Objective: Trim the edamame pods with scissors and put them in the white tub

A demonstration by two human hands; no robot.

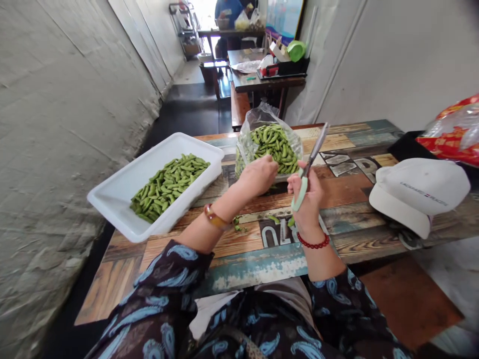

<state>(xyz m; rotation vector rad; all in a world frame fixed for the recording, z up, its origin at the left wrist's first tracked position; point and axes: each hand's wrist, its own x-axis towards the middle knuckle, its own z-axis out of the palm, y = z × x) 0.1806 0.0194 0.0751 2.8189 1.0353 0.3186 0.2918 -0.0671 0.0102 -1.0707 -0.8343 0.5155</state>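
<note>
My left hand (260,174) is at the near edge of a clear plastic bag (245,134) full of green edamame pods (275,144). Its fingers are bent and closed together, and whatever they may pinch is hidden. Scissors (301,192) with pale green handles are gripped in my right hand (309,199), their blades pointing up and away. To the left stands a white plastic tub (112,197) with a heap of pods (168,184) in it. A few loose pods (274,219) and small trimmings (239,225) lie on the tabletop near my wrists.
A white cap (419,189) rests at the right of the wood-patterned table (239,269), with a red and clear package (456,129) behind it. Farther off, another table (239,57) bears a black tray and a green container. A person in blue (230,10) is at the back.
</note>
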